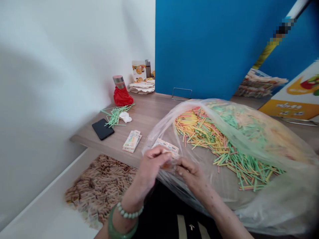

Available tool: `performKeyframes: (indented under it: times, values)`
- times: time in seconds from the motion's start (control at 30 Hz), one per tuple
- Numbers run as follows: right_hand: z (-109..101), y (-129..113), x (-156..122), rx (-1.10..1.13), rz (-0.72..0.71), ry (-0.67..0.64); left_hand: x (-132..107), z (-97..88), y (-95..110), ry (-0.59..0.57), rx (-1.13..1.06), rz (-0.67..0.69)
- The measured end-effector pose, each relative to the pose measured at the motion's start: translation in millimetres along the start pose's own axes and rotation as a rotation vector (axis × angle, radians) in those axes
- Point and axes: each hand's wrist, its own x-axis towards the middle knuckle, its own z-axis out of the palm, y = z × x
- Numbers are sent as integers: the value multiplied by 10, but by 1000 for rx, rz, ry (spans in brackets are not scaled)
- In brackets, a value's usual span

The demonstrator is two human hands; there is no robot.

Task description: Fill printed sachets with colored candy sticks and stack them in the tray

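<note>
My left hand (152,164), with a bead bracelet and a green bangle on its wrist, is closed in a pinch near the table's front edge. Facing it, my right hand (190,171) is also pinched, thumb against the fingers. Between them they hold a small printed packet (169,165) with a shiny, orange-tinted surface; the fingers hide much of it. Just beyond the fingertips lies a printed paper slip (167,145) by the mouth of a clear plastic bag (156,132). Loose pink, yellow and green sticks (204,127) spill inside the bag. Left of my hands rests a small stack of printed slips (132,141).
A black phone (102,129), green sticks (116,114), crumpled tissue (125,117) and a flask in a red bag (122,94) stand at the left. A blue panel (196,46) rises behind. Many printed packets (102,184) are heaped below the table's left edge.
</note>
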Motion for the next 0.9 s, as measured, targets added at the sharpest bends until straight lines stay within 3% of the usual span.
performKeyframes:
  times: [0.1,0.2,0.3,0.4,0.47,0.57,0.67,0.73,0.83,0.9]
  values:
    - [131,-38,78,-288,-87,-14,268,-508,44,199,332,80]
    - [298,-43,252,-694,-187,-44,590,-925,-26,403,1110,68]
    - [482,-2,477,-1047,-199,-71,723,-1065,-125,480,1400,32]
    - [548,83,630,-1166,-164,-94,637,-990,-193,552,1531,136]
    - [509,133,650,-1138,-170,-109,537,-896,-204,527,1455,239]
    - [401,131,558,-1060,-235,-9,436,-730,-167,339,1213,279]
    - [306,46,385,-1003,-356,118,415,-524,-101,12,868,149]
    - [232,-7,266,-974,-434,118,407,-365,-67,-149,564,-4]
    - [-4,-5,107,-918,-472,45,349,-131,-55,-154,231,-199]
    - [-295,44,-3,-948,-372,61,278,0,-70,-131,87,-268]
